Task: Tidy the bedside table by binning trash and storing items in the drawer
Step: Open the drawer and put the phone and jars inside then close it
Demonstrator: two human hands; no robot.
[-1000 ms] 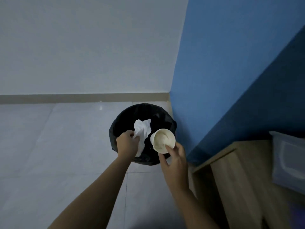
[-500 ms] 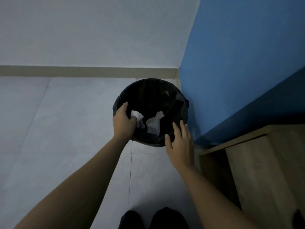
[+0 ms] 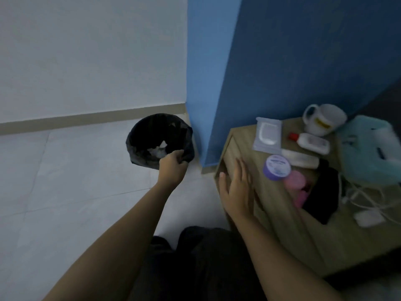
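Both scraps lay binned; the left hand (image 3: 172, 168) still gripped the bin (image 3: 138, 140) rim, while the right hand (image 3: 235, 192), emptied and splayed, had swung toward the bedside table (image 3: 280, 227).

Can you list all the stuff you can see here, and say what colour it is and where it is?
bin: 1, black, on floor by blue wall
tissues: some, white, inside bin
bedside table: 1, wooden, right
wipes pack: 1, pale, table's back left
mug: 1, white, table's back
bottle: 1, white, red cap, beside mug
tube: 1, white, lying flat
jar: 1, purple lid
pink items: blurred, beside jar
black item: 1, middle
teal bag: 1, right
cables: white, right
left hand: gripping bin's rim
right hand: open, over table's front edge
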